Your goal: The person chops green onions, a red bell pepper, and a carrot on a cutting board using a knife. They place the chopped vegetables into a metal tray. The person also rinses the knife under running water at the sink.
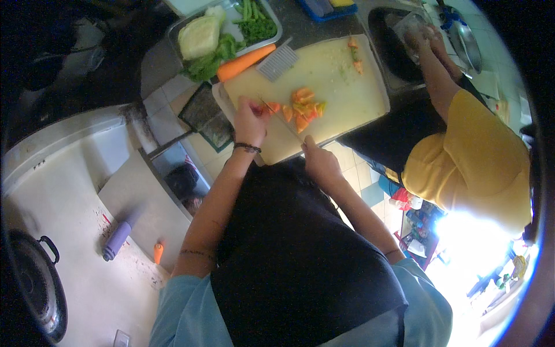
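Observation:
My right hand (320, 164) is closed around the handle of a kitchen knife (289, 130) at the near edge of a pale cutting board (347, 86). The thin blade runs up and left to a tomato piece (272, 107). My left hand (252, 120) has its fingertips on that piece at the board's left side. Several cut tomato wedges (305, 112) lie in a loose pile right of the blade. Behind them are a crinkle cutter (277, 61) and a whole carrot (245, 62). Orange-red scraps (357, 60) lie at the far right of the board.
A metal tray (277, 21) of cabbage and green vegetables stands beyond the board. At the right, a person in a yellow top (472, 160) holds a clear container in the sink (381, 47). A blue tray (331, 17) stands at the back. A purple bottle (117, 240) is at the lower left.

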Available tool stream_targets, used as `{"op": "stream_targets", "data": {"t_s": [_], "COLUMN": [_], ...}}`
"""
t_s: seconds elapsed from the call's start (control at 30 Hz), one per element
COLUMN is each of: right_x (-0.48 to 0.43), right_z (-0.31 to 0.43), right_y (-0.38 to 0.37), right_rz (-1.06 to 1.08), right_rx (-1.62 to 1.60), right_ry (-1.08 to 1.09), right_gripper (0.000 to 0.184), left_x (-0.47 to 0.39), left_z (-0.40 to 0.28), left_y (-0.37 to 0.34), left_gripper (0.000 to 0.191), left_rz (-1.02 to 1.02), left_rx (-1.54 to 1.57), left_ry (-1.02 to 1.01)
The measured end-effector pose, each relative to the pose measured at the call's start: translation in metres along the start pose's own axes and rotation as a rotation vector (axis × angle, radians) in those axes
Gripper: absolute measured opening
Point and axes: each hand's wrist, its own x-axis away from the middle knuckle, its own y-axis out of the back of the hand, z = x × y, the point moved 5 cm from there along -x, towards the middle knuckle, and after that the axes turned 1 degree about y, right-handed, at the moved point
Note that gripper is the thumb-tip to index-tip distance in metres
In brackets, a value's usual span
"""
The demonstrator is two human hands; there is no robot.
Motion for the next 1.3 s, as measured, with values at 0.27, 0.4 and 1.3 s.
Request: {"op": "stream_targets", "data": {"t_s": [0.27, 0.4, 1.3], "right_x": [-0.028, -0.009, -0.011], "right_z": [0.005, -0.006, -0.109], "right_y": [-0.019, -0.014, 0.024], "right_rz": [0.007, 0.079, -0.297], "right_rx": [0.021, -0.09, -0.26], "right_ry": [-0.03, -0.12, -0.087], "right_gripper": [0.03, 0.024, 0.024], "left_x": [0.003, -0.002, 0.021], "left_z": [0.003, 0.007, -0.062], "left_y": [-0.004, 0.005, -0.091], "left_gripper": [0.031, 0.032, 0.032], "left_rz": [0.032, -0.008, 0.222], "left_rx": [0.029, 0.118, -0.555], "left_ry": [-0.004, -0.053, -0.848]}}
